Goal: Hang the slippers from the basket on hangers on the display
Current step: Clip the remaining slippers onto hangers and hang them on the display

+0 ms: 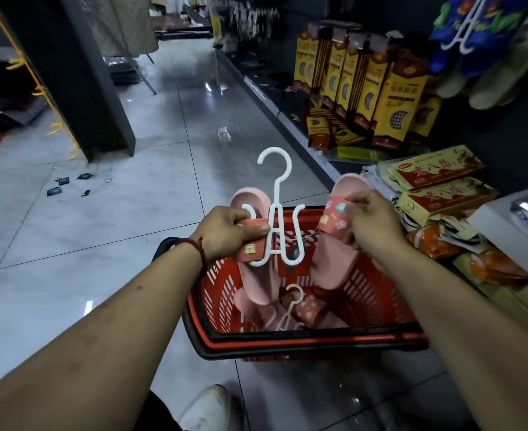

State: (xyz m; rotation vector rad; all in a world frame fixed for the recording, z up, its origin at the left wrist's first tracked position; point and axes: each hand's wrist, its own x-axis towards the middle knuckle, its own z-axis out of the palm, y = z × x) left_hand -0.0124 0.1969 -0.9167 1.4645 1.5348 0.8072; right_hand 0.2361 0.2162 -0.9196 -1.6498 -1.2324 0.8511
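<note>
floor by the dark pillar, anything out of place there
Yes. A few small dark packets lie scattered on the floor tiles near the foot of the dark pillar, with a thin ring beside them. They look dropped, not shelved.

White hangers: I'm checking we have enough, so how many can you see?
3: one in the left hand, hanger; one in the red basket, hanger; one on blue slippers upper right. More may be hidden.

floor: grey glossy tiles point(132, 231) | small dark packets point(70, 185) scattered at left | yellow-and-red boxes point(365, 88) upright on right shelf | flat yellow packs point(436, 185) stacked below | white shoe point(209, 409) at bottom edge
</note>
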